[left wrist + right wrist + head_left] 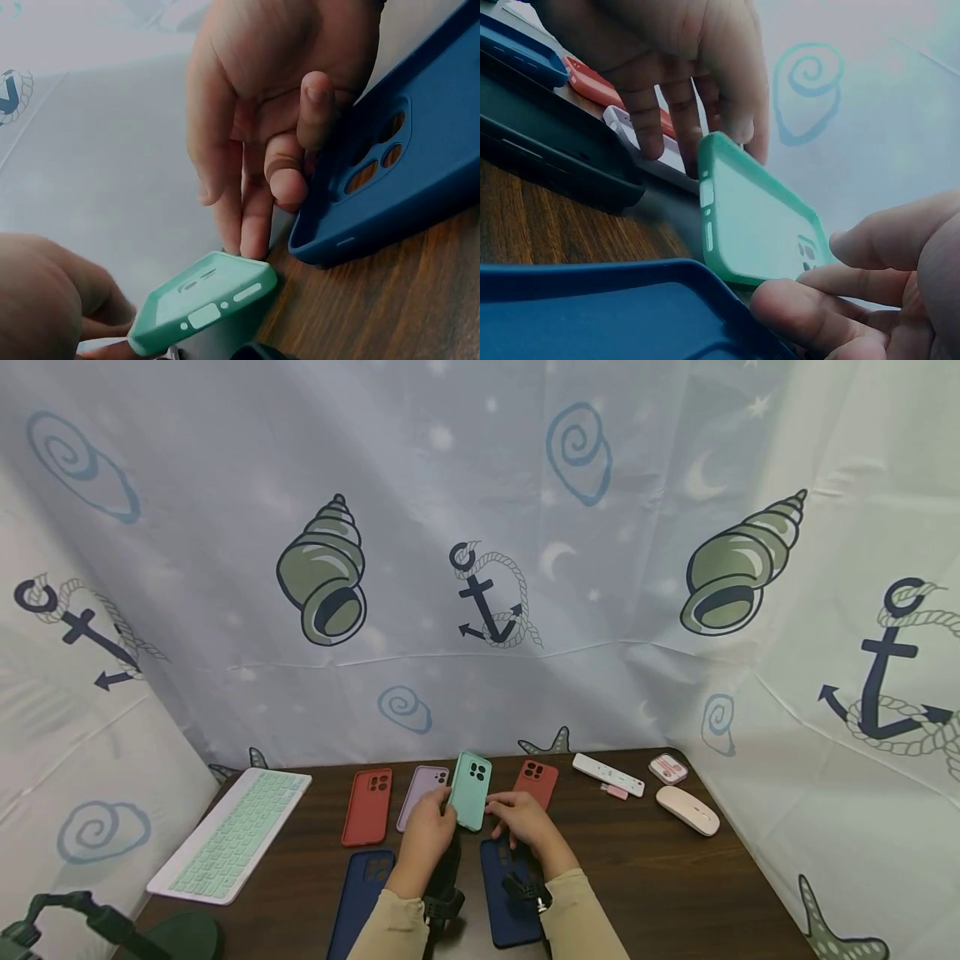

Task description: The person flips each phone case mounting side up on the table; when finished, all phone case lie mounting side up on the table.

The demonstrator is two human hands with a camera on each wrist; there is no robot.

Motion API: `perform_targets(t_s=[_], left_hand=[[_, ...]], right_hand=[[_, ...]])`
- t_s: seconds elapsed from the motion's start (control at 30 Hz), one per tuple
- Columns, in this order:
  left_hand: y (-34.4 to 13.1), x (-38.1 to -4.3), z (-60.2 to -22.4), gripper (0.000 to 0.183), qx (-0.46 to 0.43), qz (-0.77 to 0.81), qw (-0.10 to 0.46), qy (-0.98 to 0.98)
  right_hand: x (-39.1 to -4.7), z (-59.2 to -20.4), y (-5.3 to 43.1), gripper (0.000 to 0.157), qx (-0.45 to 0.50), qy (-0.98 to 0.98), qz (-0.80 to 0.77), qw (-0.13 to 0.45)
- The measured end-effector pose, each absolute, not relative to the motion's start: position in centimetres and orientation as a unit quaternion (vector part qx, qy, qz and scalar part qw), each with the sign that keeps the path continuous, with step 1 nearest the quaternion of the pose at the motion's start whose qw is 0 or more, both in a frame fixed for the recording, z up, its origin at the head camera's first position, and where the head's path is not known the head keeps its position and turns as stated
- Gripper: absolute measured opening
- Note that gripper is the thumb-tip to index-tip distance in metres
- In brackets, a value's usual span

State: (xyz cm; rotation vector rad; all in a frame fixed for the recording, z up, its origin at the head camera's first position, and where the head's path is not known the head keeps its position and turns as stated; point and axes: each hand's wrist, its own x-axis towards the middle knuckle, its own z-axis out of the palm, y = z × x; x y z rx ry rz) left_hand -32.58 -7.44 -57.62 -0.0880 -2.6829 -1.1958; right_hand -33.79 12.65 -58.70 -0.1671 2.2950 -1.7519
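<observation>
A mint green phone case (pixel 471 789) is tilted up off the dark table, its inside visible in the right wrist view. My left hand (pixel 429 831) grips it by its left edge, thumb along the side. On the case's other side is my right hand (pixel 528 827); its outstretched fingertips touch the edge, as the left wrist view shows, while the thumb stands off it. Below the right hand lies a dark blue phone case (pixel 510 902) with camera cutouts. A black phone case (pixel 547 142) lies under the left hand, largely covered by it in the head view.
Along the back lie a red case (pixel 367 807), a lilac case (pixel 415 793) and another red case (pixel 542 779). A second blue case (pixel 360 902) is front left. A keyboard (pixel 232 839) lies left; a white remote (pixel 607 774), a pink USB stick (pixel 615 791), a small box (pixel 667 768) and a mouse (pixel 687 810) right.
</observation>
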Motion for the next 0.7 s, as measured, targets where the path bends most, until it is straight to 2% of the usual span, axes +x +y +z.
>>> perform_targets(t_s=[0.43, 0.7], left_hand=[[-7.37, -32.35, -58.41, 0.047, -0.017, -0.318, 0.092, -0.943], [-7.16, -32.07, -58.61, 0.046, -0.020, -0.292, 0.100, -0.951]], right_hand=[[-33.86, -58.81, 12.65, 0.036, -0.055, 0.787, -0.601, 0.129], [-33.85, -58.81, 12.69, 0.037, -0.055, 0.784, -0.604, 0.134]])
